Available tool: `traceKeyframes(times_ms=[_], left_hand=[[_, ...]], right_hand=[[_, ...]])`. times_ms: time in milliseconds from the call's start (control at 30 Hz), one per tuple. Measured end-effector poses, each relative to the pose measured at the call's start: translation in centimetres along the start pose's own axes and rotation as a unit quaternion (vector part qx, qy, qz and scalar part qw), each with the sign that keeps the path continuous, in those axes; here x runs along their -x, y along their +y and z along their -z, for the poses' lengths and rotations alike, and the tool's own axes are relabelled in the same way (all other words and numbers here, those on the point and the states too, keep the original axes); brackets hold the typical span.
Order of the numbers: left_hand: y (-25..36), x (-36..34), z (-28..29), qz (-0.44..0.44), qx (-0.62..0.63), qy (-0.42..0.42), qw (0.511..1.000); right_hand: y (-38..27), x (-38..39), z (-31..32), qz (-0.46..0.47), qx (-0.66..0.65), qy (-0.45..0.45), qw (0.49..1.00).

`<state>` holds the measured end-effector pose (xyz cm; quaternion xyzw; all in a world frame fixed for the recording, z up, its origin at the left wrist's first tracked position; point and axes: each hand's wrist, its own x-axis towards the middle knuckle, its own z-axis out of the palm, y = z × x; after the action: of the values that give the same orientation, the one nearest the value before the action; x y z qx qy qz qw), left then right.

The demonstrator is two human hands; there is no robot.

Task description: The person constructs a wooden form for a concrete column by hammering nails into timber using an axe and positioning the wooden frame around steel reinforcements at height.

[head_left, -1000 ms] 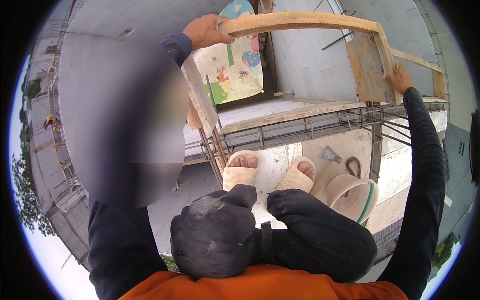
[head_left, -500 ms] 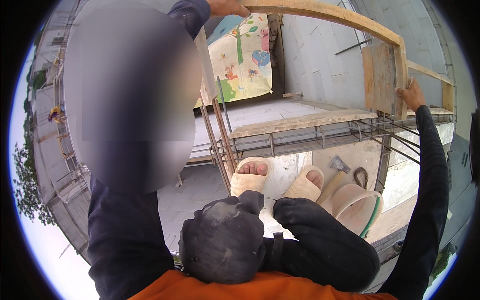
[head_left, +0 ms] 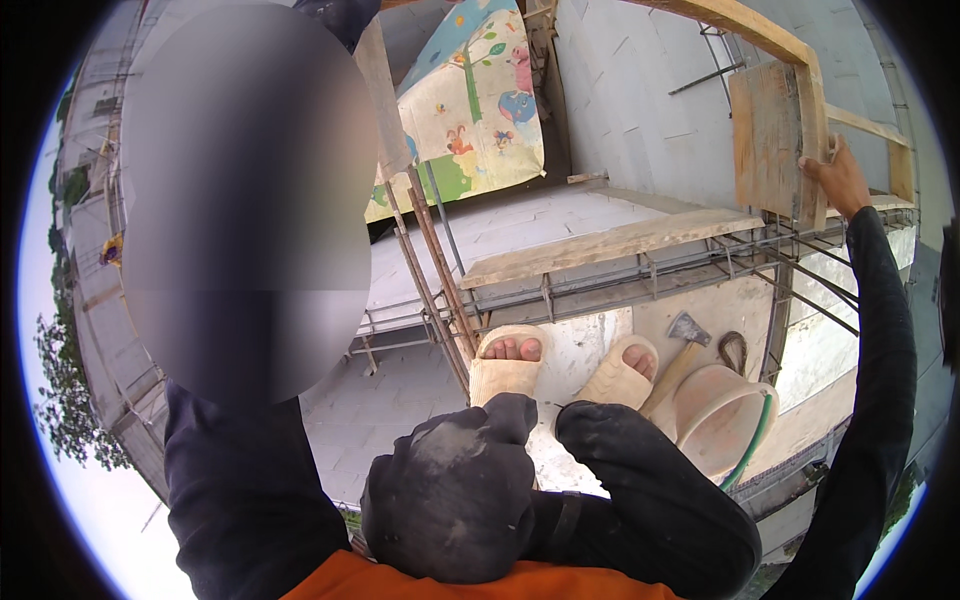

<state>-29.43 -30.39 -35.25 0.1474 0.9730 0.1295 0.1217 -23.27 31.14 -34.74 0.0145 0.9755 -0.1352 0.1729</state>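
Note:
My right hand [head_left: 840, 180] grips the upright bar of a wooden frame [head_left: 812, 110] at the upper right, its thumb and fingers closed round the edge. A rough wooden board [head_left: 765, 145] sits against that upright, left of the hand. The frame's long bar runs up past the top edge. At the top left, my left sleeve [head_left: 345, 18] reaches the picture's edge; only a sliver of that hand shows and its fingers are cut off. Close to it is a flat timber strip [head_left: 385, 95].
Below lie steel reinforcing bars [head_left: 650, 275] with a plank [head_left: 610, 247] over them. Rusty upright rods [head_left: 440, 255] stand left. Near my sandalled feet are a hatchet [head_left: 675, 360], a wire loop [head_left: 733, 352] and a bucket [head_left: 715, 410]. A cartoon-printed sheet [head_left: 470, 120] hangs beyond. A blurred patch hides the left.
The view has tilted slightly, so the scene sits a little lower and my left hand has slipped almost wholly past the top edge. My right hand keeps its grip on the wooden frame.

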Motion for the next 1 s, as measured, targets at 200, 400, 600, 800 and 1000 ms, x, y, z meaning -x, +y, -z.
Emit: traceKeyframes(times_ms=[200, 400, 600, 800, 1000], left_hand=[[-2.1, -2.4, -0.9, -0.024, -0.049, 0.031, 0.998], [-6.0, -1.4, -8.8, -0.001, 0.027, 0.043, 0.999], [-5.6, -0.1, -12.2, 0.014, 0.086, 0.080, 0.993], [-6.6, -0.9, -11.3, 0.016, 0.163, 0.033, 0.986], [-5.9, -0.8, -11.0, 0.024, 0.122, 0.045, 0.991]], right_hand=[[-1.4, 1.2, -3.1, -0.029, 0.021, 0.032, 0.999], [-2.0, 1.8, -4.8, 0.022, 0.061, 0.086, 0.994], [-2.9, 1.9, -5.1, -0.016, 0.108, 0.067, 0.992], [-1.1, -0.9, -3.7, 0.043, 0.092, 0.063, 0.993], [-2.8, 0.3, -3.2, 0.022, 0.098, 0.084, 0.991]])
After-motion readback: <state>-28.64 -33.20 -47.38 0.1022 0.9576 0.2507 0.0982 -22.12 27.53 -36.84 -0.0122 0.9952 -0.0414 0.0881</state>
